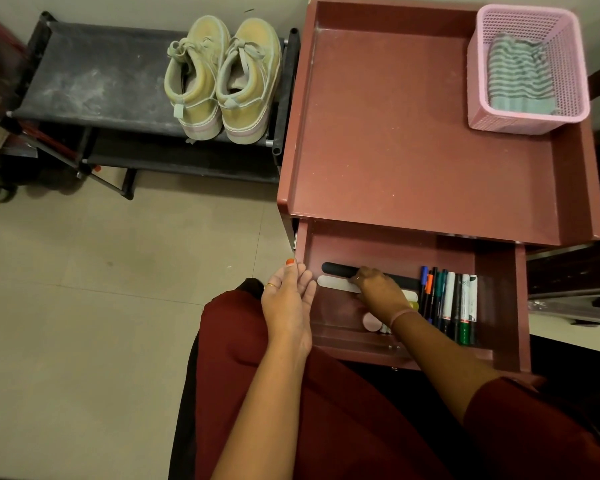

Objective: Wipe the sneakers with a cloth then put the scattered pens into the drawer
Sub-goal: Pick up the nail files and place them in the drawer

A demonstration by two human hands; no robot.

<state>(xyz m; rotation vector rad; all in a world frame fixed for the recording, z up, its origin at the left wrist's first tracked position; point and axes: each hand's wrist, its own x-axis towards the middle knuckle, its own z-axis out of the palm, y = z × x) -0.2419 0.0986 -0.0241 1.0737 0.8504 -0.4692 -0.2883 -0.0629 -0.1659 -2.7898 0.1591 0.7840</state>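
A pair of yellowish sneakers [222, 77] stands on a black shoe rack [97, 81]. The striped cloth [518, 77] lies in a pink basket [527, 67] on the red cabinet top. Below, the drawer [499, 306] is pulled out, with several pens and markers [451, 303] lined up at its right side. My right hand [381, 289] is inside the drawer, fingers curled over a white nail file [336, 285] and a black one [340, 268]. My left hand [288, 303] rests with straight fingers against the drawer's left edge.
The red cabinet top [413, 133] has raised rims. A small round pink item [371, 322] lies in the drawer near my right wrist. Tiled floor [84, 306] spreads to the left; clutter sits beside the rack at far left.
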